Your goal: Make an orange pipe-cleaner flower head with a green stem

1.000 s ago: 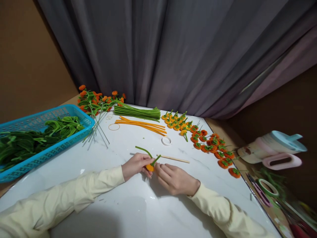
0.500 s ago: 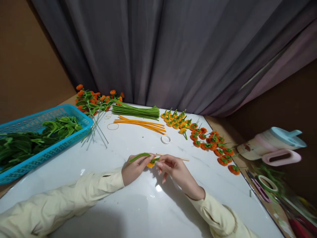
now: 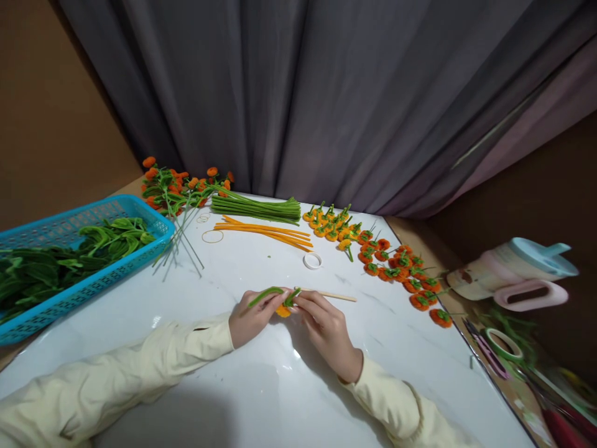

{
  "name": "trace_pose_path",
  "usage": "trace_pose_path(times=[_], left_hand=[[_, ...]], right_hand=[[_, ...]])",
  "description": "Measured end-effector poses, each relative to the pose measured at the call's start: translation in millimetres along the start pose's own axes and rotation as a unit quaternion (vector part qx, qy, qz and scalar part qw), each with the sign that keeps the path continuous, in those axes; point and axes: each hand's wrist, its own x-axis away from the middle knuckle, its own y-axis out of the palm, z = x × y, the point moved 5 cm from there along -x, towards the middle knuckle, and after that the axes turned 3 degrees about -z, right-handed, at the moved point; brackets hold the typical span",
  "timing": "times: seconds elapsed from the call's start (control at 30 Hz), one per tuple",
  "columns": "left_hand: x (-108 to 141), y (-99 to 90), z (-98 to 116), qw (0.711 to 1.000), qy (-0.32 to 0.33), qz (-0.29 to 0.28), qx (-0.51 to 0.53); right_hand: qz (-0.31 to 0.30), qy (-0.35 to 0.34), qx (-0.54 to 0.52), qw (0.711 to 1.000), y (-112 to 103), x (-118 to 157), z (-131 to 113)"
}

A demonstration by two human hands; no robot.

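Near the middle of the white table, my left hand (image 3: 252, 314) is closed on a small yellow-orange pipe-cleaner flower (image 3: 283, 310). A green pipe cleaner (image 3: 263, 295) curves up from the flower over the left fingers. My right hand (image 3: 324, 323) meets it from the other side, thumb and fingers pinched at a short green piece (image 3: 291, 297) standing on the flower. The right fingertips partly cover that piece. Just beyond the hands lies a thin wooden stick (image 3: 333, 295), and a white ring (image 3: 312, 261) sits farther back.
Green pipe cleaners (image 3: 256, 208) and orange pipe cleaners (image 3: 263, 233) lie at the back. Rows of yellow flowers (image 3: 331, 227) and orange flowers (image 3: 396, 267) stand right of them. A blue basket (image 3: 112, 255) of leaves is left. A tumbler (image 3: 508, 274) and scissors (image 3: 487, 351) are on the right.
My right hand has turned and closed in on the flower, its fingers now together instead of spread. The short green piece points more upward. My left hand stays nearly in place.
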Motion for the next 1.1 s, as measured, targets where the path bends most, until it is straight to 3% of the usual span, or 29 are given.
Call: trace_pose_path(times=[0.3, 0.47, 0.57, 0.67, 0.83, 0.97, 1.1], left_hand=[[2, 4.4, -3, 0.999, -0.009, -0.015, 0.038], [1, 4.3, -2, 0.999, 0.015, -0.015, 0.037], [2, 4.8, 3, 0.998, 0.056, -0.018, 0.015], [4, 4.4, 4, 0.995, 0.101, 0.001, 0.000], [10, 5.8, 5, 0.969, 0.239, 0.003, -0.058], [15, 7.8, 5, 0.944, 0.313, -0.027, -0.099], [14, 8.6, 4, 0.952, 0.287, -0.026, -0.105]], right_hand=[[0.023, 0.023, -0.021, 0.999, 7, 5, 1], [0.006, 0.122, -0.080, 0.989, 8, 3, 8], [0.002, 0.217, -0.148, 0.965, 10, 3, 17], [-0.013, 0.305, -0.243, 0.921, 15, 4, 25], [-0.074, 0.372, -0.346, 0.858, 20, 2, 29], [-0.093, 0.376, -0.339, 0.858, 19, 1, 28], [-0.080, 0.341, -0.279, 0.894, 18, 3, 24]])
